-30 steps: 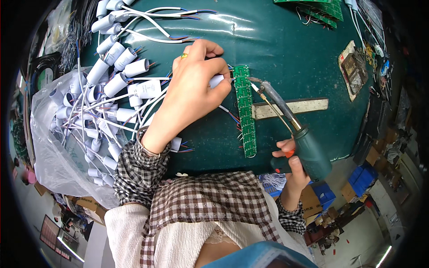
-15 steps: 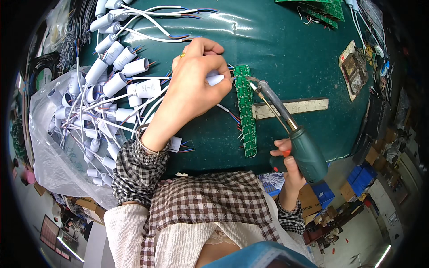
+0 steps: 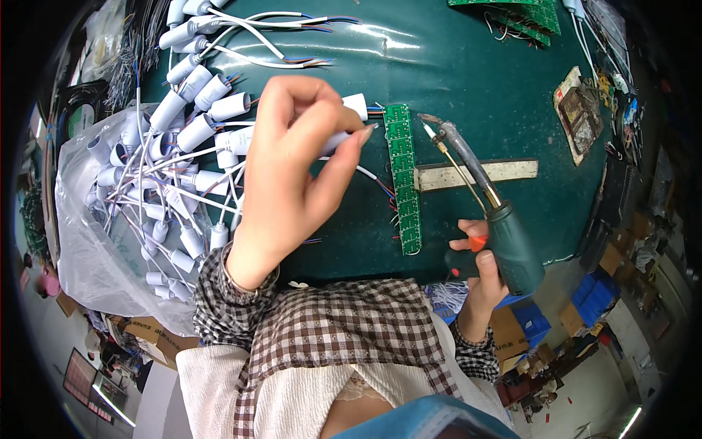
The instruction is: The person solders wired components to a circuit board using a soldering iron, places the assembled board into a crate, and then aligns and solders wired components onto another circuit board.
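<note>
the left hand (image 3: pixel 289 161) is pinching a white socket (image 3: pixel 336 143) in its fingers (image 3: pixel 340 173) beside the green board strip (image 3: pixel 401 175), which is lying on the bench (image 3: pixel 482 80), while the right hand (image 3: pixel 488 287) is gripping a soldering gun (image 3: pixel 516 249), probably angling its tip (image 3: pixel 431 119) to spare those fingers

Wears brn/wht chk apron (image 3: pixel 333 322), blk/wht chk sleeves (image 3: pixel 228 301).

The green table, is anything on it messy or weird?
Yes. White sockets lie jumbled at all angles, some in or on a crumpled plastic bag. The block at the right looks blotched brown, maybe scorched or dirty.
</note>
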### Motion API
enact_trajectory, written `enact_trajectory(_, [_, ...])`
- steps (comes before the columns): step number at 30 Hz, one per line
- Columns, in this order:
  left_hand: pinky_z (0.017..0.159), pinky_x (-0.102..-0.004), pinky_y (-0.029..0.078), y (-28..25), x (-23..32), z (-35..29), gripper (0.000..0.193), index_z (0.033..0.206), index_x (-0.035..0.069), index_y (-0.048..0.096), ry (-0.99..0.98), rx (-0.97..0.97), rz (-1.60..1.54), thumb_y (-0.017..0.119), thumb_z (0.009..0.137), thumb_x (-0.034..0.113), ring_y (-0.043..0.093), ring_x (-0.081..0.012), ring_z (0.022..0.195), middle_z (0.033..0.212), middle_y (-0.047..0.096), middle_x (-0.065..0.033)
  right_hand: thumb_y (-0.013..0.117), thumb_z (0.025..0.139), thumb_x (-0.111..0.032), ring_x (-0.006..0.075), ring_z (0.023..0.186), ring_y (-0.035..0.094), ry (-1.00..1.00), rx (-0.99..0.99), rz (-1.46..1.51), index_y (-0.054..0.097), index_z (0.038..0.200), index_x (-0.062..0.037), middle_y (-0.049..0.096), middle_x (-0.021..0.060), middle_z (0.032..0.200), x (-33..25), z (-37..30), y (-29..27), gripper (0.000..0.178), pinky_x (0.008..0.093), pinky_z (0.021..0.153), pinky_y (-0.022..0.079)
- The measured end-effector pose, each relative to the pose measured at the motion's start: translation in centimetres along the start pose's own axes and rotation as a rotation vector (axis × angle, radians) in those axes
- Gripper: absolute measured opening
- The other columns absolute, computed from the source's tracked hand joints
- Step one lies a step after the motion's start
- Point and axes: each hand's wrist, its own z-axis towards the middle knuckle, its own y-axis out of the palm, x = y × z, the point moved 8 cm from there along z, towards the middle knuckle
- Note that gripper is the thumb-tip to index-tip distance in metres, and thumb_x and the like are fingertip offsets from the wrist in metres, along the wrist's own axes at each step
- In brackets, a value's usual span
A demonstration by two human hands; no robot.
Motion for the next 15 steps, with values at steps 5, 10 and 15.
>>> enact_trajectory(5, [0.078, -0.0333, 0.045, 3.6, -1.6, -0.2, 0.011, 0.085, 0.004, 0.064, 0.002, -0.083, 0.091, 0.070, 0.076, 0.004, 0.056, -0.0235, 0.086, 0.107, 0.053, -0.0109, 0.060, 0.090, -0.021, 0.0338, 0.093, 0.065, -0.015, -0.002, -0.004, 0.047, 0.123, 0.0145, 0.061, 0.0215, 0.099, -0.3, -0.1, -0.2, 0.050, 0.0349, 0.066, 0.062])
enact_trajectory(10, [0.088, -0.0375, 0.041, 4.3, -2.1, -0.7, 0.010, 0.084, 0.005, 0.064, -0.019, -0.077, 0.235, 0.071, 0.077, 0.007, 0.055, -0.0278, 0.099, 0.116, 0.053, -0.0135, 0.061, 0.089, -0.023, 0.0336, 0.092, 0.065, -0.008, 0.014, 0.000, 0.049, 0.120, 0.0145, 0.061, 0.0213, 0.099, -0.2, -0.2, -0.4, 0.050, 0.0347, 0.066, 0.062])
enact_trajectory(15, [0.098, -0.0478, 0.035, 4.4, -3.0, -1.1, 0.009, 0.083, 0.006, 0.063, 0.015, -0.034, 0.246, 0.070, 0.076, 0.007, 0.049, -0.0363, 0.115, 0.122, 0.050, -0.0181, 0.061, 0.089, -0.024, 0.0334, 0.092, 0.065, -0.006, 0.024, -0.001, 0.051, 0.118, 0.0148, 0.061, 0.0213, 0.099, -0.4, 0.1, -0.3, 0.049, 0.0346, 0.065, 0.062])
